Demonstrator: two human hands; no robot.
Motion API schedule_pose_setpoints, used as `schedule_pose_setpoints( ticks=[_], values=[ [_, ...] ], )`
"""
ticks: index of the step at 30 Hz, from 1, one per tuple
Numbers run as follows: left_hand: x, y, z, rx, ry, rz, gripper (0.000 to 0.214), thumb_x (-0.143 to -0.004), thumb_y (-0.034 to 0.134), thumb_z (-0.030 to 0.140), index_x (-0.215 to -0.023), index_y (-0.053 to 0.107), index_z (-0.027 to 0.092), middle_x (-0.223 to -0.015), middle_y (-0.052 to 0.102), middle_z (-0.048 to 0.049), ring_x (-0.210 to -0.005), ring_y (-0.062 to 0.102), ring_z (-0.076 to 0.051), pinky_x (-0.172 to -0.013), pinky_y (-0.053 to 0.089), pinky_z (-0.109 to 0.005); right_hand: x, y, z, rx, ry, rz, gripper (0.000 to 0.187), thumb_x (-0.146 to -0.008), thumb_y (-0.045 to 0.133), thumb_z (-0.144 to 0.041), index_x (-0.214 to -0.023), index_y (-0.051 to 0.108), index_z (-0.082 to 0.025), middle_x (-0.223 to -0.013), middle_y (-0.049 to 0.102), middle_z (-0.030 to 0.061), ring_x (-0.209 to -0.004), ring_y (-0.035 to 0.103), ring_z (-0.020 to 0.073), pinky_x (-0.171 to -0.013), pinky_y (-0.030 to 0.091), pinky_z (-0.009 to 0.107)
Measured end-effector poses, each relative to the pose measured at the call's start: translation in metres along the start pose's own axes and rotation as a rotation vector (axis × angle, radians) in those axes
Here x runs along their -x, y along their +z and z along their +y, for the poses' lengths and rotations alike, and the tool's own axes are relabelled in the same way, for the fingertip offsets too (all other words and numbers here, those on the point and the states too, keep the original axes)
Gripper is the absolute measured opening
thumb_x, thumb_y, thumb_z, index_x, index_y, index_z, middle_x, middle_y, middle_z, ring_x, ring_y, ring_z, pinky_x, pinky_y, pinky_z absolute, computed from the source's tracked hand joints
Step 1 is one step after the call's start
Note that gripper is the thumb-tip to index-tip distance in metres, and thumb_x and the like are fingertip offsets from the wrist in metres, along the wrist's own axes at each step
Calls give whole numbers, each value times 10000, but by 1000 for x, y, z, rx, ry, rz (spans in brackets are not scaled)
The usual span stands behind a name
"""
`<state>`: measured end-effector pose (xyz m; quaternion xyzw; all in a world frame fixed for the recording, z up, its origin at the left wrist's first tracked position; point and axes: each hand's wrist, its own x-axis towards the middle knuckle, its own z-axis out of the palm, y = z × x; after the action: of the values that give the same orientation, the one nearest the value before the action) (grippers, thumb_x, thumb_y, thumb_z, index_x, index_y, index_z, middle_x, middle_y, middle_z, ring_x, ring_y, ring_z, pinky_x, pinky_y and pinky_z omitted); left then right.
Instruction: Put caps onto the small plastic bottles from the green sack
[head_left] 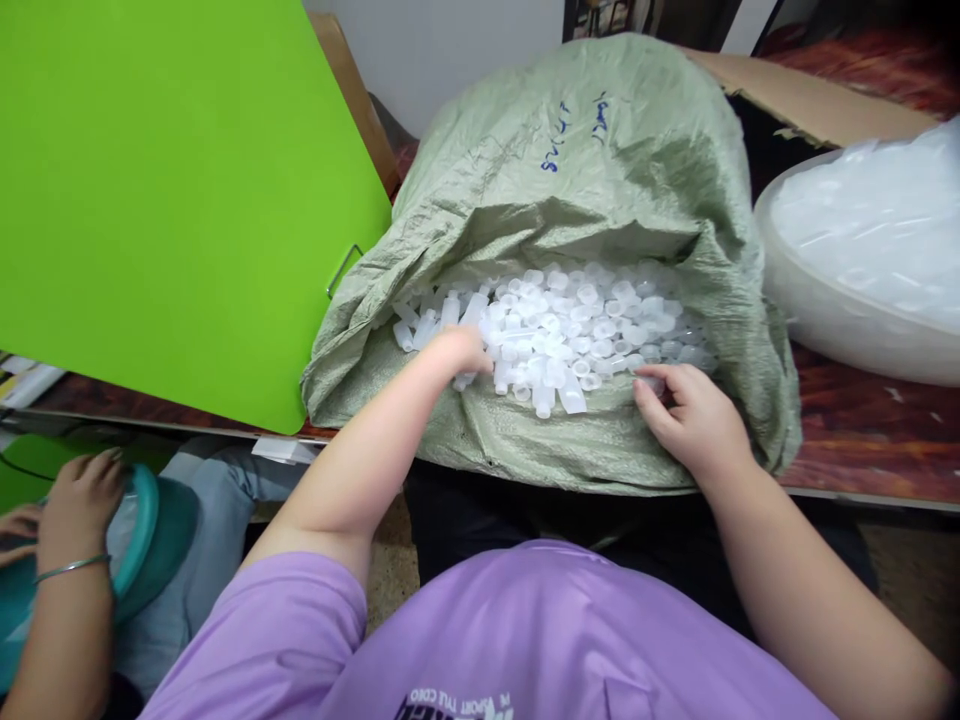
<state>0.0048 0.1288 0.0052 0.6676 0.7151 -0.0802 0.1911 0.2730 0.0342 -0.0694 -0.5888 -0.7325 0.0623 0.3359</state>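
A pale green woven sack (pixel 600 180) lies on its side with its mouth towards me, full of small translucent white plastic pieces (pixel 555 325), some tube-shaped and some like short rings. My left hand (pixel 469 350) reaches into the left part of the pile; its fingers are blurred and partly hidden among the pieces. At the right of the sack's lower lip is my right hand (pixel 690 415), thumb and fingers curled together at the edge of the pile. What they pinch, a piece or the sack's fabric, I cannot make out.
A bright green board (pixel 172 200) stands at the left, with a metal handle (pixel 343 272) at its edge. Right of the sack, a large translucent tub (pixel 840 310) holds white pieces, near cardboard (pixel 817 95). At lower left, another person's hands (pixel 82 510) are at a teal basin (pixel 154 540).
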Motion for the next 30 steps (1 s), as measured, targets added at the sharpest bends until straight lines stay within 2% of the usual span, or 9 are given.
schedule_pose_setpoints(
  ticks=[4,8,12,16,19,22,25,28,30],
  values=[
    [13,10,-12,-123,-86,61,634,-500,692,301,-1104,585,144,-1215,514,-214,-872,611,-304,-725,480,-371,0,-2,-2,-5,8,1,286,-840,454,-374,-974,605,-172,-779,573,60,-678,546,174,-639,448,300],
    [17,17,-19,-115,-100,108,539,-531,668,323,-1037,600,148,-1110,565,-192,-887,600,-297,-760,468,-360,0,-2,-4,-9,-5,4,278,-841,454,-365,-963,609,-169,-758,564,55,-674,540,173,-640,448,297],
    [20,19,-24,-65,-104,119,554,-516,676,331,-1021,584,123,-1092,549,-209,-929,579,-335,-779,453,-379,1,-4,-5,-11,-14,52,281,-843,463,-362,-990,603,-167,-779,564,56,-699,545,174,-657,454,292],
    [32,24,-34,51,-58,253,487,-544,644,331,-988,566,147,-1083,512,-163,-905,579,-306,-774,452,-365,4,-8,-7,-37,-17,79,303,-842,470,-355,-1050,589,-170,-815,572,64,-737,554,184,-712,459,309],
    [42,32,-46,162,22,400,330,-551,621,320,-843,571,173,-991,514,-98,-851,577,-255,-740,462,-331,8,-11,-13,-107,17,32,312,-860,443,-345,-1098,578,-197,-773,551,43,-693,545,173,-682,460,309],
    [51,40,-58,425,76,535,254,-534,619,290,-751,551,178,-866,523,-36,-801,568,-210,-727,460,-308,13,-11,-24,-234,8,-17,257,-876,425,-325,-1040,593,-220,-778,553,37,-724,552,171,-702,461,311],
    [63,44,-59,937,54,560,299,-510,655,272,-762,527,176,-775,545,3,-750,577,-183,-696,464,-301,17,-8,-42,-365,4,-51,215,-850,497,-319,-1032,563,-225,-874,585,45,-759,569,164,-707,477,303],
    [84,45,-41,1491,104,455,310,-505,673,250,-741,481,190,-813,579,11,-734,601,-170,-669,486,-305,20,-5,-66,-509,-22,-105,334,-836,542,-303,-1159,491,-236,-980,623,58,-825,605,173,-719,505,306],
    [100,45,-22,1748,116,273,287,-524,665,242,-740,481,200,-834,598,16,-722,619,-174,-630,503,-313,19,-4,-83,-576,-137,-114,433,-843,542,-263,-1260,425,-253,-1051,636,64,-919,611,186,-788,508,330]
  ],
)
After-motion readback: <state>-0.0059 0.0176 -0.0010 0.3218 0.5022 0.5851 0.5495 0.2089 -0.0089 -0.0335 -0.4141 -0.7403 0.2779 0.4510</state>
